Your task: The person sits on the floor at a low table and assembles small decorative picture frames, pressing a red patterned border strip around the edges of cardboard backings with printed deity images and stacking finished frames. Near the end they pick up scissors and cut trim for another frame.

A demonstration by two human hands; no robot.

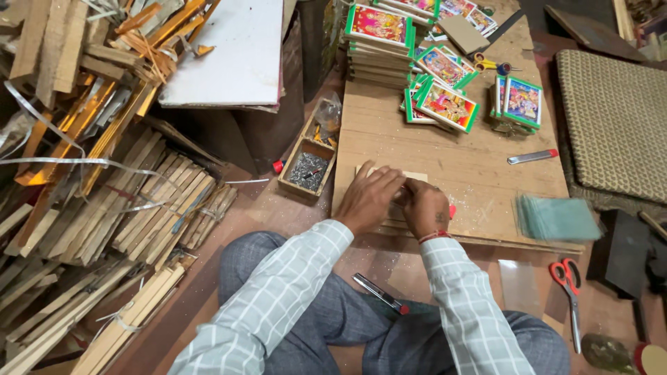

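Both my hands are down on one small flat board (391,182) at the near edge of the low wooden bench (486,173). Left hand (368,198) lies palm-down over it, fingers spread flat. Right hand (425,207) is curled beside it, fingertips pinched at the board's middle; can't tell what they pinch, something red shows just past the wrist.

Board looks thin, light, stiff, probably a frame backing. I'd hold it by the edges, since the flat face gives no grip.

Near: a red-tipped tool (380,293) on my lap, red scissors (568,292) on the floor to the right, a stack of greenish glass sheets (556,219) that looks fragile with sharp edges.

Left: a tray of small nails (308,167).

Further off: a cutter (532,157), then stacks of green-bordered framed pictures (448,104).

Far left: a pile of wood strips (104,180), well apart from the bench.
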